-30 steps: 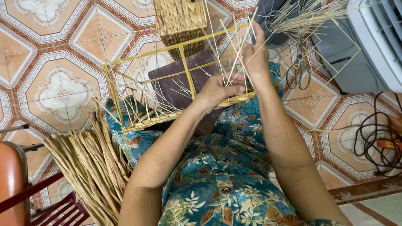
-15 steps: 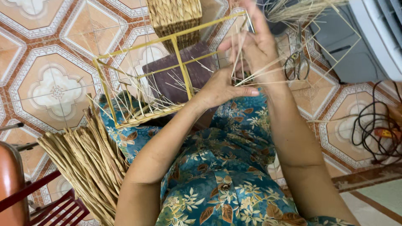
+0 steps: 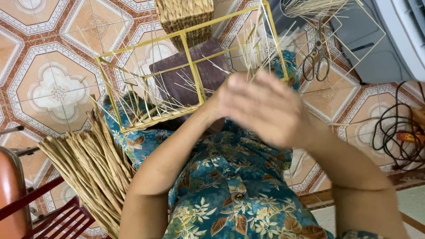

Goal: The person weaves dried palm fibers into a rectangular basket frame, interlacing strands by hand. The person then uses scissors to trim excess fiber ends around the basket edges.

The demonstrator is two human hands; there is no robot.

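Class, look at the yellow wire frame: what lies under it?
Under the frame: a purple cushion, floral fabric and floor tiles. The right hand hides the near corner.

Both forearms are bare from the elbow down, with no sleeve, watch, bracelet or ring to be seen on them. The right hand (image 3: 265, 108), at about one o'clock from the middle of the view, shows only as a motion-blurred shape, and the left hand (image 3: 217, 104) lies mostly hidden behind it at about twelve o'clock. Below them, from the centre down toward six o'clock, the lap is covered by a teal-blue garment (image 3: 230, 194) printed with cream blossoms and rust-brown leaves, its cloth falling in soft folds.
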